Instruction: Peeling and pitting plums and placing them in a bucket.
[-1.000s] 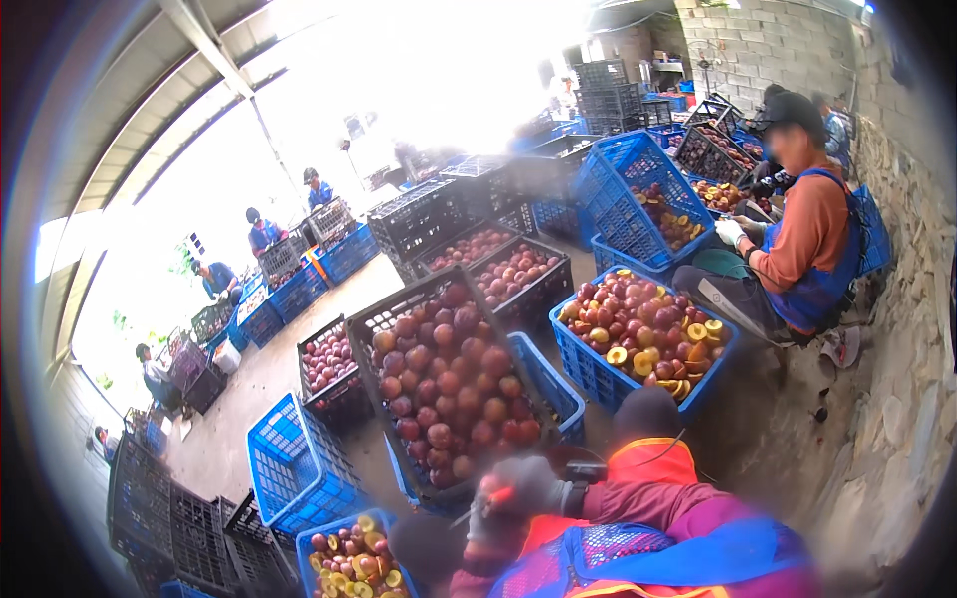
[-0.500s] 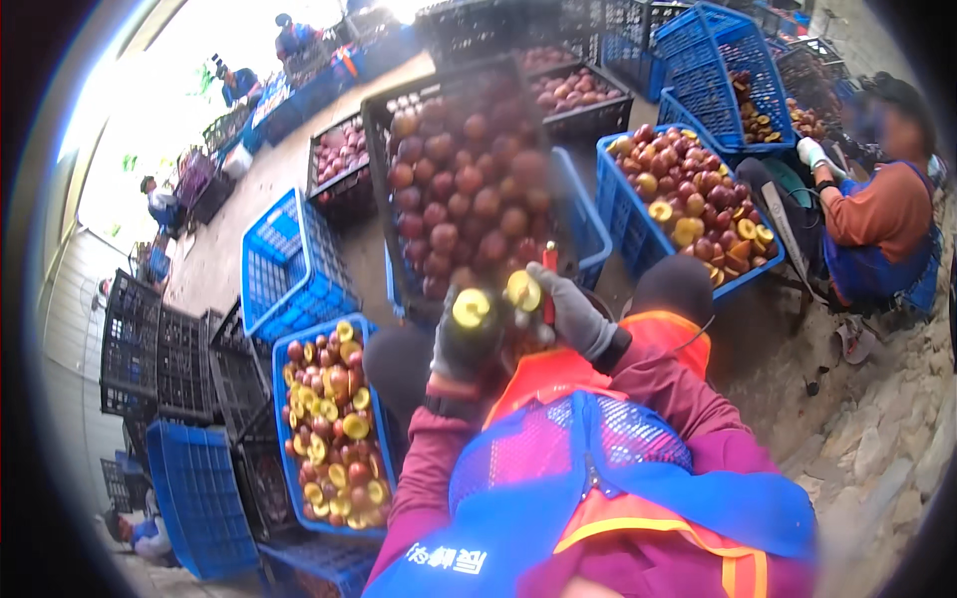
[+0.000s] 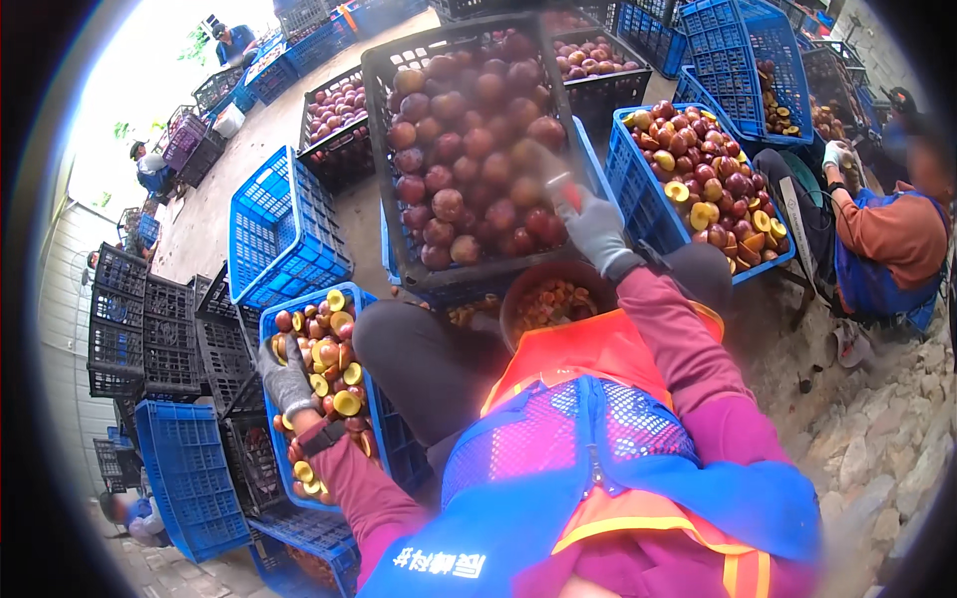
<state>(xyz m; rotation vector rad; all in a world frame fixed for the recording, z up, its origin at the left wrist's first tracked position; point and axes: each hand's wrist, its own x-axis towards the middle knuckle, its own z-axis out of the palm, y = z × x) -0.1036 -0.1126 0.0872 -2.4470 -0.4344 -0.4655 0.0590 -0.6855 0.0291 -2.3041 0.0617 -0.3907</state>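
Observation:
My left hand [image 3: 287,381], in a grey glove, rests on the halved plums [image 3: 337,359] in the blue crate [image 3: 371,399] to my left. Its fingers look spread, with no fruit plainly gripped. My right hand [image 3: 598,227], also gloved, is closed around a red-handled knife [image 3: 565,191] at the right side of a black crate [image 3: 373,149] in front of me. Motion blurs the blade. Whole dark red plums [image 3: 477,149] fill that black crate, which sits over a blue one.
A reddish bowl [image 3: 510,311] with small fruit pieces stands between my legs. At right is another blue crate [image 3: 623,179] of cut plums, beside a seated co-worker [image 3: 892,234]. An upright blue crate [image 3: 289,234] and stacked black crates [image 3: 150,319] stand left.
My hands were together over my lap, with cut plum halves at them. Now the left is down at the left crate and the right, with the knife, has moved forward. The halves have left my hands.

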